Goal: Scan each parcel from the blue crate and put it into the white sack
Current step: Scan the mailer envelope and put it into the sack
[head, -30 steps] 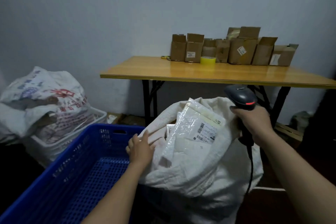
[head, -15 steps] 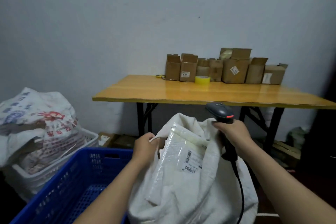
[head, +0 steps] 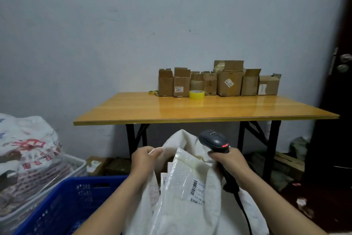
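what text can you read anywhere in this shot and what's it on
"ZL0" or similar, seemingly upside down: label on the second cardboard box, uncertain.
Red Chinese characters on the printed sack: too blurred to read.
Barcode and small print on the parcel label: too small to read.
Tilted sticker on the tall box: unreadable.

It is dim where I stand. The table (head: 209, 110) top shines a little. The right edge looks dark and bent.

I face a plain pale grey-blue plastered wall (head: 114, 34) behind a glossy wooden black-legged folding table (head: 200, 109); a dark door (head: 337, 101) stands right.
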